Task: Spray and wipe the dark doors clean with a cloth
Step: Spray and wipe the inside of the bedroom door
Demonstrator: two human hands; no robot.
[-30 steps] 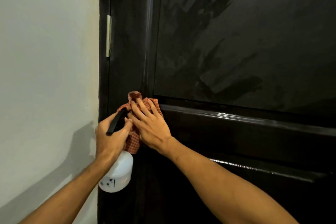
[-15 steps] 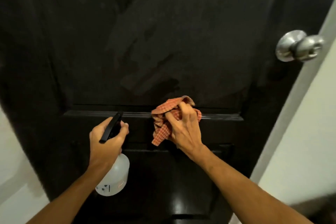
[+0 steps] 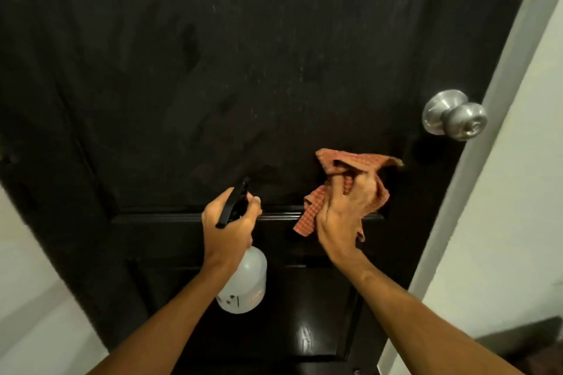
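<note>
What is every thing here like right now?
door: dark, streaky up top, shiny lower down.
cloth: bunched up, gripped by the right hand.
spray bottle: held by the left hand, nozzle facing the door.
door knob: silver, nobody touching it.

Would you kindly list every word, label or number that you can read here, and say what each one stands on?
Nothing here is legible.
On the spray bottle in the left hand: small dark marks and a faint orange print near the base, too blurred to read.
The door, door knob and checked cloth show no text.
</note>
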